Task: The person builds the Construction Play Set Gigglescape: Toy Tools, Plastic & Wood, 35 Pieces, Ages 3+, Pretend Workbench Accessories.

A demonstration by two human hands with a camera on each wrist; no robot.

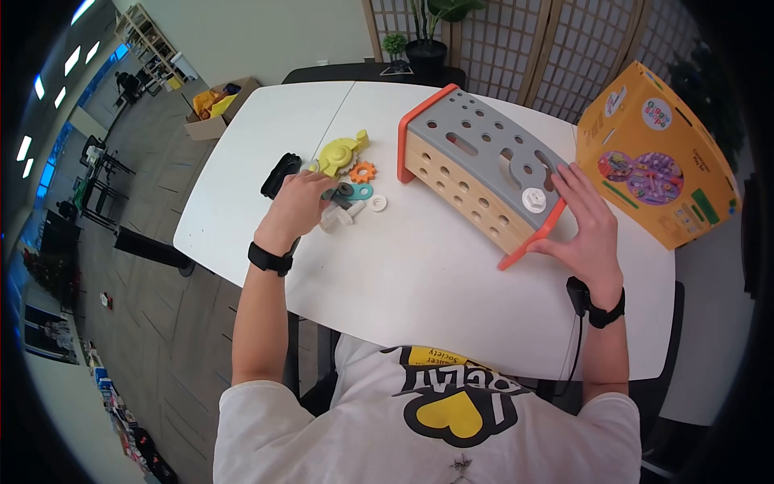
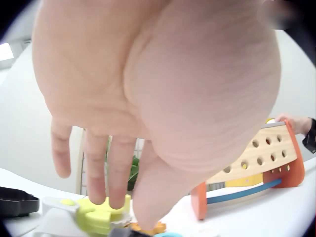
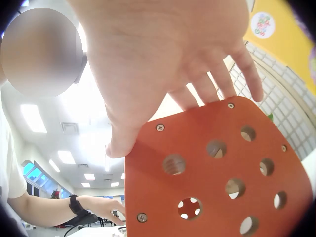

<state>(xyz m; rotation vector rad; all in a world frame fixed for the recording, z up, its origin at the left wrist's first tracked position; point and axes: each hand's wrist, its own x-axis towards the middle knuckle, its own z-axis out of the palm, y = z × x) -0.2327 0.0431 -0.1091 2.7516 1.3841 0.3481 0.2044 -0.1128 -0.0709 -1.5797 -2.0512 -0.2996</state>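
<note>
My left hand (image 1: 302,206) reaches over a cluster of small toy parts on the white table (image 1: 387,282), fingers pointing down and fairly straight. Around its fingertips are a yellow toy piece (image 1: 337,155), an orange gear (image 1: 355,174), a teal link (image 1: 365,192), a white ring (image 1: 372,208) and whitish bolts (image 1: 332,219). A dark grey part shows near the thumb tip in the left wrist view. My right hand (image 1: 587,230) rests on the orange end panel (image 3: 153,192) of a toy workbench (image 1: 484,172), fingers spread over its top and thumb at the side. A white nut (image 1: 534,200) sits on the grey top.
An orange-yellow toy box (image 1: 629,121) stands right of the workbench. Left of the parts lies a black tray-like piece (image 1: 280,173). Beyond the table are a potted plant (image 1: 426,53), a lattice screen (image 1: 504,40) and a cardboard box (image 1: 205,127) on the floor.
</note>
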